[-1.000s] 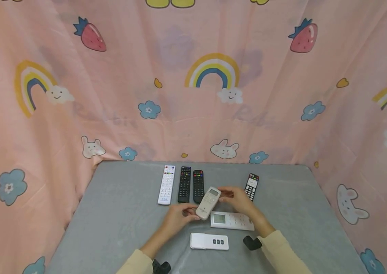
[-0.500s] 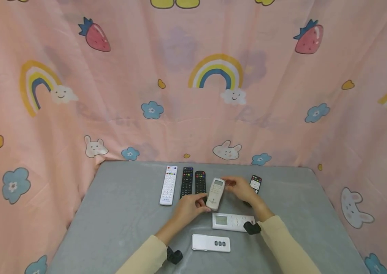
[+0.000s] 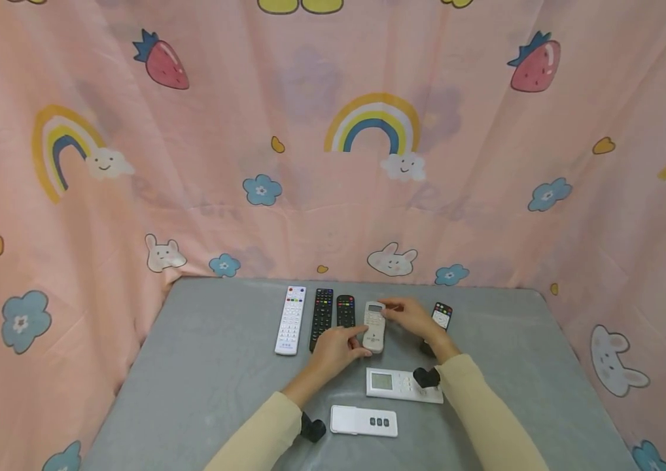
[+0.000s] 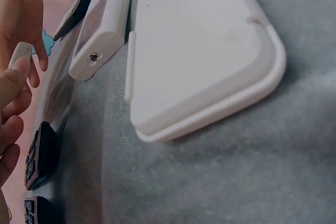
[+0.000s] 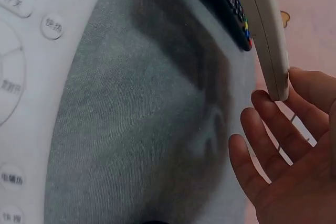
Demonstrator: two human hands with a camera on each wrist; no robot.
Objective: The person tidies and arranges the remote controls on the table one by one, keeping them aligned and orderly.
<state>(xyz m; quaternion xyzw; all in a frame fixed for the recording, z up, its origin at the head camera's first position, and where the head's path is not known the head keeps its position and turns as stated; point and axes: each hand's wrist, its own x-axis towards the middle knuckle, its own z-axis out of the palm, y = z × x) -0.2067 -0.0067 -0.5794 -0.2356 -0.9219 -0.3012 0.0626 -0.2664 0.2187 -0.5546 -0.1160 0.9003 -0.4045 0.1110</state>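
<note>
In the head view, a small beige remote control [image 3: 374, 330] with a little screen stands nearly upright in line with the row at the back, close over the table. My left hand [image 3: 333, 351] pinches its lower left side between thumb and fingers. At its upper right end my right hand [image 3: 417, 318] grips it; the right wrist view has the thumb and a fingertip at the end of the beige remote [image 5: 270, 45]. A shorter black remote [image 3: 345, 309] lies just left of it, partly hidden by my left hand. A long black remote [image 3: 322, 313] is beside that one.
A white remote [image 3: 290, 320] lies at the row's left end. Right of my right hand is a black remote with white keys [image 3: 441, 316], partly covered. Nearer lie a white remote with a screen [image 3: 388, 386] and a white one with grey buttons [image 3: 353, 420] on the grey table [image 3: 203, 379].
Both hands have carried the beige remote away from me and slightly right, from above the white screen remote to beside the shorter black one. It has turned from slanted to nearly straight.
</note>
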